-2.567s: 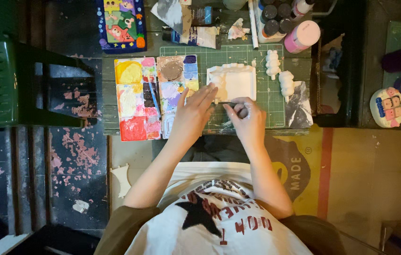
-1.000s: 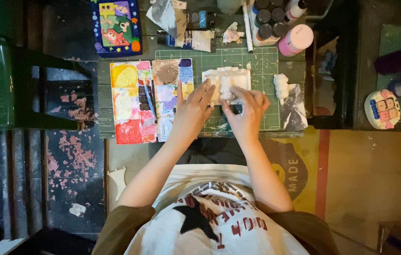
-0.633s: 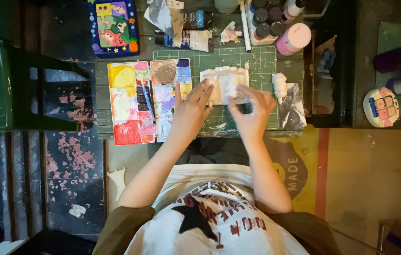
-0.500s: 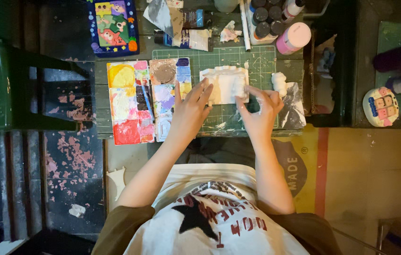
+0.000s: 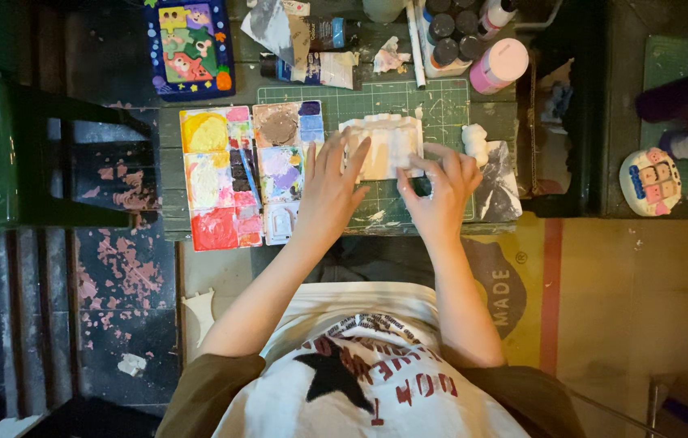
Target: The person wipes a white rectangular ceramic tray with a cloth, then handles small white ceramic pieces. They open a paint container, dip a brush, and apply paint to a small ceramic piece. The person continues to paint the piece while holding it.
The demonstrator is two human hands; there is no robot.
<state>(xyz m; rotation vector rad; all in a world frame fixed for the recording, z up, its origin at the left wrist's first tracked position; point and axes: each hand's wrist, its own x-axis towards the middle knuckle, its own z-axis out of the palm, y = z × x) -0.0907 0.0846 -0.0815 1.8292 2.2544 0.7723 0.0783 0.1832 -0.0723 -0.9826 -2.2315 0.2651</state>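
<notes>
I see white plaster piece (image 5: 384, 146) on green cutting mat (image 5: 441, 105) | left hand (image 5: 329, 188) open, fingers resting on its left edge | right hand (image 5: 439, 188) gripping its right edge | paint palette (image 5: 214, 174) left.

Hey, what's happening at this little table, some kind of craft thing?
A person seated at a low table is working on a flat white plaster-like piece that lies on a green cutting mat. The left hand rests flat against the piece's left edge, and the right hand pinches its lower right corner. Beside the mat lies a paint-smeared palette with a brush on it. Paint bottles, including a pink one, stand at the far edge. The piece looks unpainted so far.
</notes>
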